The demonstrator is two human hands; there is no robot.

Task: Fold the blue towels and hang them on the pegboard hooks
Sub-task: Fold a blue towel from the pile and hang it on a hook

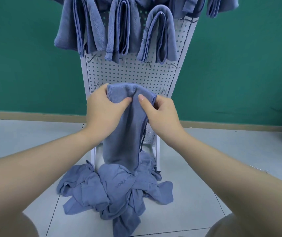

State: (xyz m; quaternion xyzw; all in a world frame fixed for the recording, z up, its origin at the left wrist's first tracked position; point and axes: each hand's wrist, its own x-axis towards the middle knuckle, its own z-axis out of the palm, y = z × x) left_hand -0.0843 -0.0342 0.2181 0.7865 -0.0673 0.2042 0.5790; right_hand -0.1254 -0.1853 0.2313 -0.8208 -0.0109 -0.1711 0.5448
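Left hand (102,110) & right hand (160,113) both clamped on folded blue towel (124,134), fingers curled; pegboard (130,72) behind

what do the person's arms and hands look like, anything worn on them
Both forearms are bare, with no sleeves in view. The left hand and right hand carry no gloves, rings, watch or bands. The fingers show short, plain, unpainted nails.

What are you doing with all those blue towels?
A person is hanging blue towels on a white pegboard. Both hands, the left hand and the right hand, grip the folded top of one towel in front of the board's lower hooks. Several folded towels already hang higher up. A crumpled pile of towels lies on the floor, not yet folded.
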